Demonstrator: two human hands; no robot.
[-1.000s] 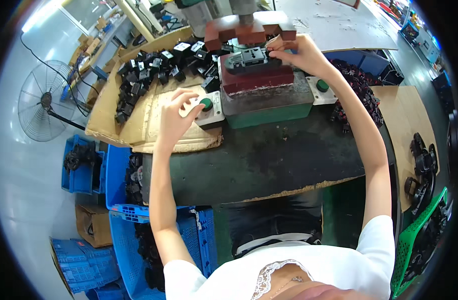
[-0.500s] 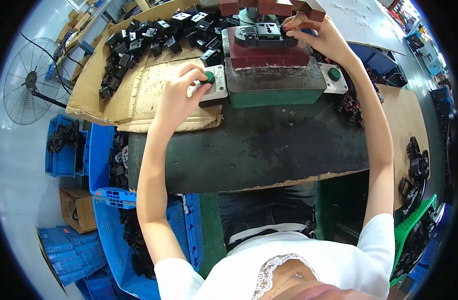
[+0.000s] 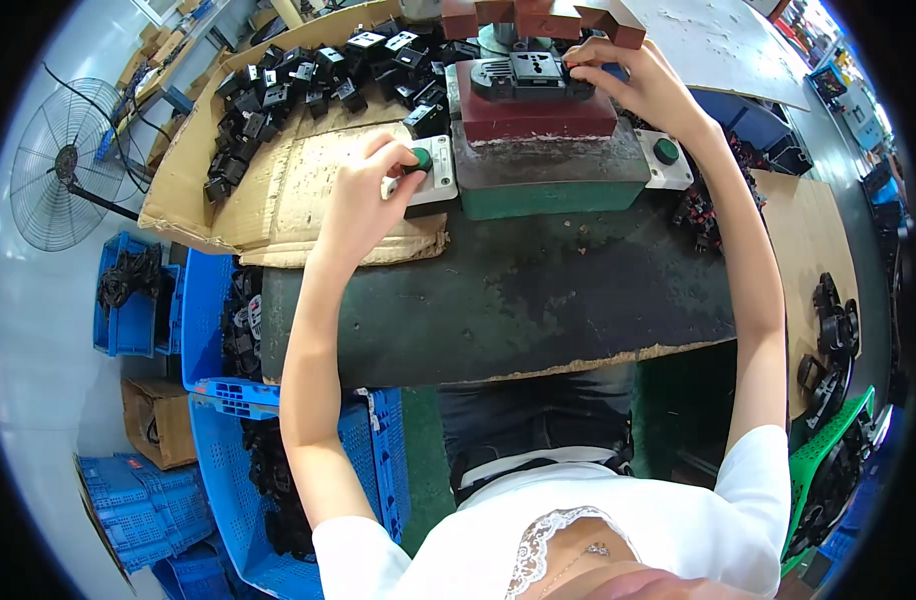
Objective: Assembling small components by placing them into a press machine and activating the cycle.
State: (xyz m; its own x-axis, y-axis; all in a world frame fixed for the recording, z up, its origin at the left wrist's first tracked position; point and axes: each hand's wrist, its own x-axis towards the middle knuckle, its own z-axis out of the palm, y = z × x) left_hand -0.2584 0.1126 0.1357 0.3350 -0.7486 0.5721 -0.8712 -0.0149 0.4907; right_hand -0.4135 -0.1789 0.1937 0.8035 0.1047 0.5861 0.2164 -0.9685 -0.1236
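My left hand (image 3: 363, 195) has its thumb and fingers closed round the green push button (image 3: 418, 160) on a pale switch box. At the machine, my right hand (image 3: 658, 95) pinches a small red piece (image 3: 570, 68) at the right end of a black socket strip body. A white-and-black socket module (image 3: 536, 68) sits in that body, which lies on a dark red block (image 3: 538, 118). The block rests on a green metal base (image 3: 548, 195). Red press jaws (image 3: 548, 18) hang just above and behind the socket, close to my right fingers.
Many black socket modules (image 3: 278, 95) fill a cut-open cardboard box at the far left. A second green button (image 3: 666, 151) stands right of the base, near small red-and-black parts (image 3: 700, 215). Blue crates (image 3: 218, 480) stand at lower left, a green crate (image 3: 803, 470) at lower right.
Both hands keep almost the same places. My right fingers are closed a little more over the red piece; the whole view has shifted slightly.
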